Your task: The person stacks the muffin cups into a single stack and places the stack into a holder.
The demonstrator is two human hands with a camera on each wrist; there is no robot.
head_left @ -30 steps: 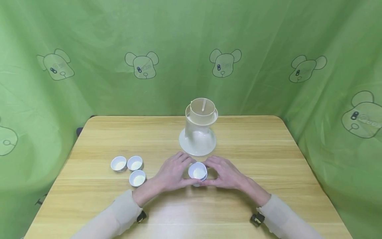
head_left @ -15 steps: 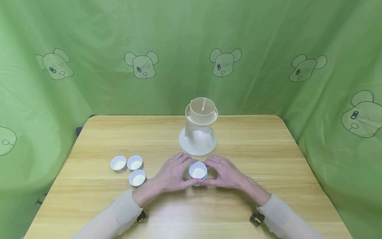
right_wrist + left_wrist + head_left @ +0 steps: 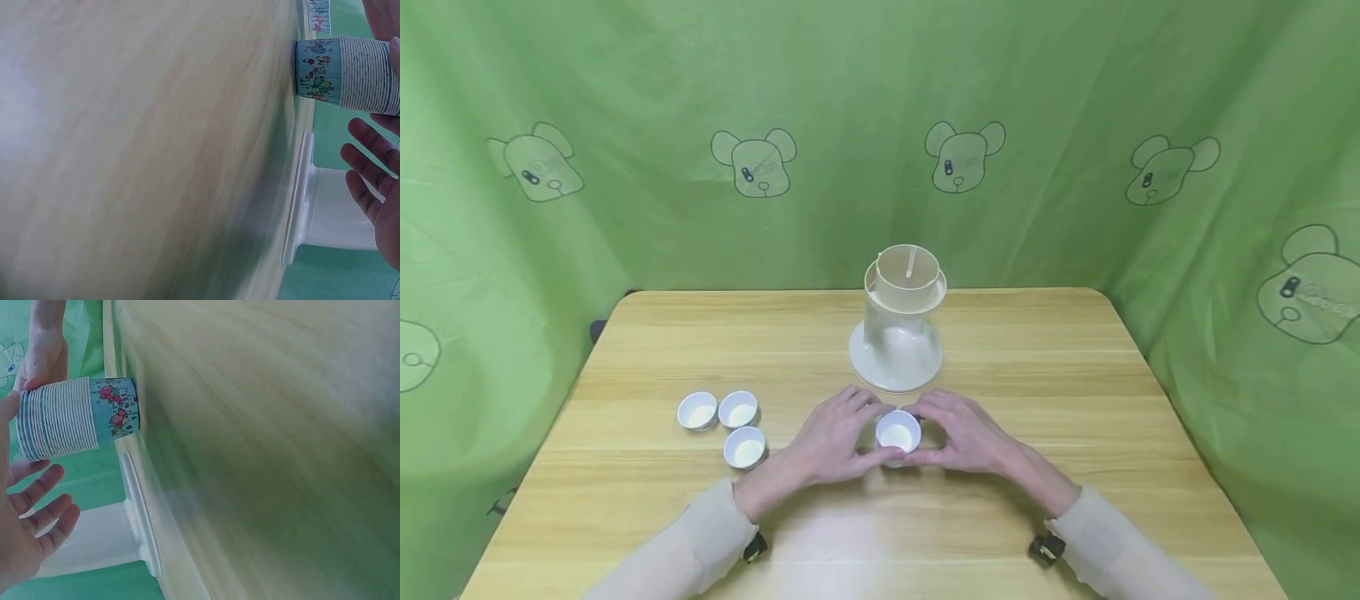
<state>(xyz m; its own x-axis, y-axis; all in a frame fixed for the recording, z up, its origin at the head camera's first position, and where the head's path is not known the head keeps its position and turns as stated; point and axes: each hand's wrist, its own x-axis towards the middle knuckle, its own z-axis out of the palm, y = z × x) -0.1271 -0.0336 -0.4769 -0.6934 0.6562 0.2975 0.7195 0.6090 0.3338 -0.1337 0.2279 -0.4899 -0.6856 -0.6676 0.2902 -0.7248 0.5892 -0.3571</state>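
Observation:
A tall stack of nested paper cups (image 3: 898, 430) stands upright on the table between both hands, white inside. In the left wrist view the stack (image 3: 62, 419) shows many close rims above a blue printed lower wall. My left hand (image 3: 842, 435) holds the stack's top from the left, thumb on the near side and index finger on the far side. My right hand (image 3: 964, 433) grips it likewise from the right, and the thumb tips meet in front. In the right wrist view, the other fingers (image 3: 365, 153) of the right hand are spread away from the cups.
Behind the stack is a white plastic stand (image 3: 897, 367) with a round base and an open cylinder (image 3: 906, 293) on top. Three paper cups, a back-left one (image 3: 697, 412), a back-right one (image 3: 738, 409) and a nearer one (image 3: 745, 448), sit close together on the left.
The top cup's rim, earlier offset from the one beneath, now lines up with the stack. Both hands stay almost in place around it.

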